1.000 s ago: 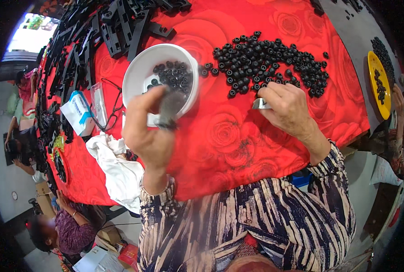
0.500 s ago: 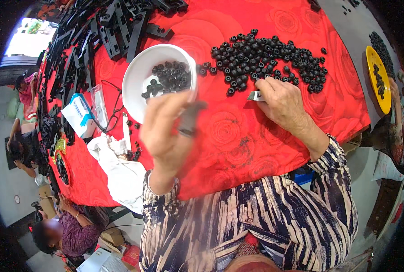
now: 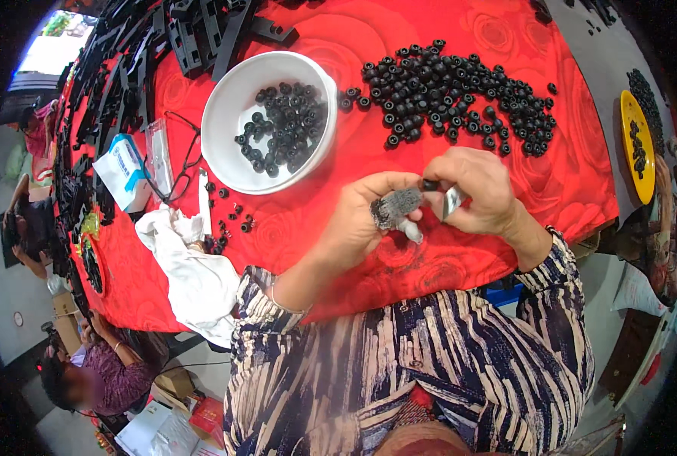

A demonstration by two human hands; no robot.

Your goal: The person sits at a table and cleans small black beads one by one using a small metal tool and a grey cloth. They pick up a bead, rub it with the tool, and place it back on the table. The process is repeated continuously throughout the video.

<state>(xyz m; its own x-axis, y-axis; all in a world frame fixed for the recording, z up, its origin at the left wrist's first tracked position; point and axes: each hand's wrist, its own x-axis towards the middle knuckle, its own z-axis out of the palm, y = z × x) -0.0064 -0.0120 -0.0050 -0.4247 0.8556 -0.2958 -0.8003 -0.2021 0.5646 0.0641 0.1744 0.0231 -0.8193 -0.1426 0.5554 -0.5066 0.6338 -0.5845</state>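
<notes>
Centre frame, above the red-clothed worktop [image 3: 551, 190]: left hand [image 3: 361, 220] pinches a grey, gritty-looking block [image 3: 396, 207], steadying it. Right hand [image 3: 479, 190] grips a small metal blade [image 3: 452, 201] and a black bead [image 3: 429, 185] close against the block. Loose black beads [image 3: 452, 91] lie within reach above; white bowl [image 3: 266, 121] upper left holds more.

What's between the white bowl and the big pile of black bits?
In the head view, a few stray black rings on the red cloth sit between the white bowl and the pile.
</notes>
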